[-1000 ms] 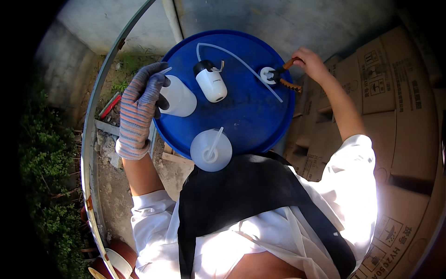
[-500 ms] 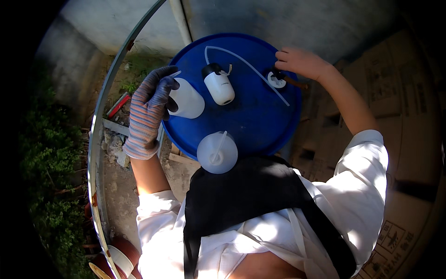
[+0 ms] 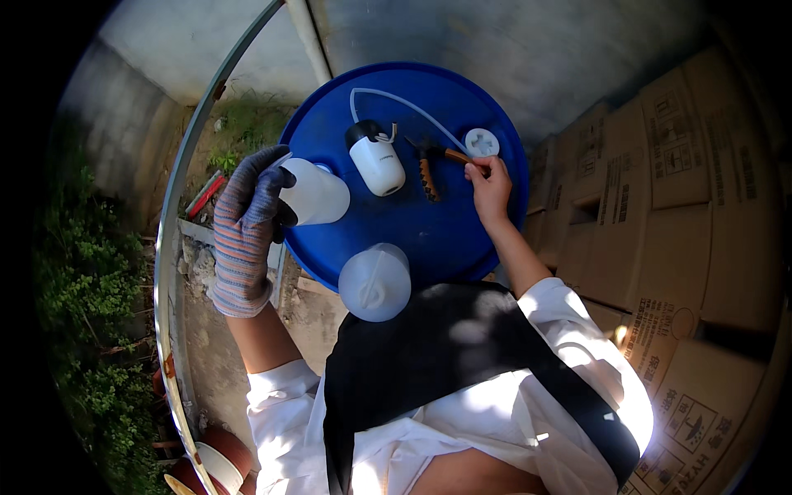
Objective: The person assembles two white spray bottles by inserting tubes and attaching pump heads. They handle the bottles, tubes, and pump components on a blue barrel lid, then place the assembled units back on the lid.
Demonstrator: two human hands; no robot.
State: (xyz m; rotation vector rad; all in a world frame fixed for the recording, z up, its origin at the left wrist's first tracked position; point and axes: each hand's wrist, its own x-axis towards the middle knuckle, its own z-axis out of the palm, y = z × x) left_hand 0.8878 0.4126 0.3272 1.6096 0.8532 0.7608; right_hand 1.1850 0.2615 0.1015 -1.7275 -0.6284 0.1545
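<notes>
My left hand [image 3: 252, 223], in a grey-and-orange striped glove, is closed at the neck end of a white plastic bottle [image 3: 318, 196]. A thin white piece pokes out by its fingertips. My bare right hand [image 3: 488, 186] pinches one brown handle of the dark pliers [image 3: 427, 180] lying spread on the blue drum lid [image 3: 445, 239]. Beyond that hand sits a white round cap [image 3: 481, 142]. Mid-lid lies a white canister with a black top [image 3: 378, 165]. From it a clear tube [image 3: 417, 109] arcs right, its end near the pliers handle.
A translucent bottle with a bent spout [image 3: 375, 285] stands at the drum's near edge, by my black apron. A curved metal rail [image 3: 169, 247] runs along the left, with plants [image 3: 91, 330] outside it. Cardboard boxes [image 3: 676, 223] are stacked right; a wall [image 3: 495, 33] stands behind.
My right hand has come down and nearer from the lid's far right edge, with the pliers shifting left, away from the cap. My left hand keeps its hold on the white bottle.
</notes>
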